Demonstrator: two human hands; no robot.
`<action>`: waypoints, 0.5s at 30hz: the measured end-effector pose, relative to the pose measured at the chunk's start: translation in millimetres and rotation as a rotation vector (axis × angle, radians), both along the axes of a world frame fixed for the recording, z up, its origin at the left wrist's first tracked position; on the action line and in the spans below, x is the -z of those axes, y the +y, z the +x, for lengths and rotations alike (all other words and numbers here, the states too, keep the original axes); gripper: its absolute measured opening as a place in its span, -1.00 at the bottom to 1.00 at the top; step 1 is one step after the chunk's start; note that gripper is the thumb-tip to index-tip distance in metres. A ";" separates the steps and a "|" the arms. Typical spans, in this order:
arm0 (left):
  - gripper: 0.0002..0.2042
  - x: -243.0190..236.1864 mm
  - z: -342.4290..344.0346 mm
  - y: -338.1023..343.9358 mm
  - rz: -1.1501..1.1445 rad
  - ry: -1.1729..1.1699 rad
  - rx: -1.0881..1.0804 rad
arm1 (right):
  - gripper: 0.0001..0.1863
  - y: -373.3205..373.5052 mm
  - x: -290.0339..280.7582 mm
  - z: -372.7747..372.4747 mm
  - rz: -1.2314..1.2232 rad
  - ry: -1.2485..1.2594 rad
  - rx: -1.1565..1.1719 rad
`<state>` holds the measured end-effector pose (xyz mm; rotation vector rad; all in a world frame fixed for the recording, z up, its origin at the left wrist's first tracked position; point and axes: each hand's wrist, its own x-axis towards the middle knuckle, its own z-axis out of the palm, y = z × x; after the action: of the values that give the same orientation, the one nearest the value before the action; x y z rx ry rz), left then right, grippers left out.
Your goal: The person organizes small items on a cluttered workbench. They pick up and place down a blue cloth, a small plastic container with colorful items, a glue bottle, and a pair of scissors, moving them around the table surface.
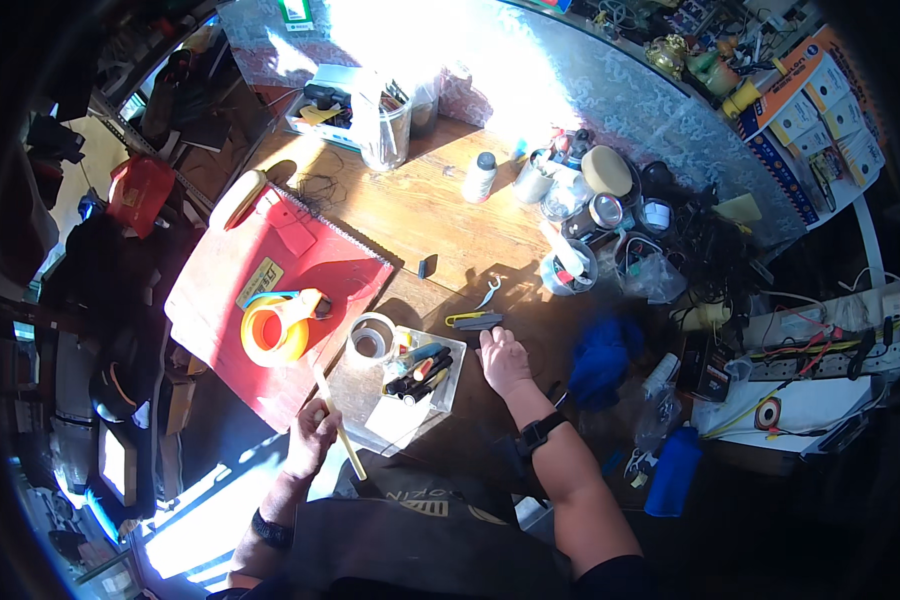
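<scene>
My left hand point(313, 437) is closed around a thin tan stick point(352, 455), which slants past the front left corner of a clear plastic box point(454, 372). That box holds several pens and markers point(422, 375). To its right, my right hand point(506, 362) has its fingers curled at the near side of a flat dark grey bar point(482, 322). Against the bar lies a slim yellow-edged piece point(459, 319); the exact kind of both cannot be made out. A roll of tape point(371, 338) stands at the box's left corner.
On a red folder point(205, 290) at the left lies an orange tape dispenser point(275, 330). Farther back are a white bottle point(479, 178), a clear tub of tools point(385, 140) and a cluster of jars point(570, 190). Blue cloth point(607, 360) and cables point(810, 350) crowd the right.
</scene>
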<state>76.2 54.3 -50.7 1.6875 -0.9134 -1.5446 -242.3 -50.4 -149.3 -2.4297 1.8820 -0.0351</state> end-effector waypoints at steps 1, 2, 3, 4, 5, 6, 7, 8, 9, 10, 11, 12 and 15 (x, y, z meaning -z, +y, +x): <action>-0.85 0.8 1.5 1.1 -0.026 0.018 -0.002 | -0.74 0.1 0.2 1.7 0.014 0.036 -0.037; -0.85 1.6 2.0 0.6 -0.005 0.002 0.000 | -0.75 -0.1 0.5 2.6 0.094 0.100 -0.041; -0.85 2.2 2.1 -0.9 -0.004 0.004 0.002 | -0.77 -0.7 1.0 2.8 0.049 0.016 0.013; -0.85 2.8 1.0 -2.4 -0.037 0.027 0.009 | -0.79 0.2 1.8 3.0 0.053 -0.058 0.080; -0.85 3.3 -1.4 -4.4 -0.048 0.035 0.011 | -0.80 1.5 3.0 2.7 0.030 -0.137 0.132; -0.85 2.9 -3.2 -5.8 -0.069 0.045 0.018 | -0.81 2.8 4.5 1.7 0.084 -0.176 0.181; -0.85 2.2 -2.6 -8.9 -0.023 0.016 0.068 | -0.82 5.3 6.3 0.6 0.116 -0.220 0.219; -0.86 1.1 -3.7 -10.1 -0.054 0.011 0.086 | -0.82 9.4 7.7 -1.1 0.155 -0.253 0.266; -0.86 0.0 -5.2 -12.0 -0.076 -0.010 0.103 | -0.86 16.1 8.0 -3.0 0.132 -0.352 0.266; -0.86 -1.5 -6.3 -14.0 -0.096 -0.031 0.121 | -0.87 22.2 7.6 -4.1 0.143 -0.435 0.289; -0.87 -4.0 -5.0 -16.2 -0.082 -0.072 0.177 | -0.87 29.8 5.5 -5.1 0.179 -0.508 0.331; -0.88 -6.8 -5.4 -18.1 -0.080 -0.035 0.181 | -0.88 36.4 1.6 -6.0 0.241 -0.566 0.401; -0.86 -19.0 -8.0 -27.1 -0.143 0.127 0.224 | -0.81 55.4 -25.4 -5.2 0.329 -1.037 0.492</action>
<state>68.2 27.2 -31.7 1.4081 -1.1477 -1.6675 -247.5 5.0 -123.9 -1.2396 1.6697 -0.7630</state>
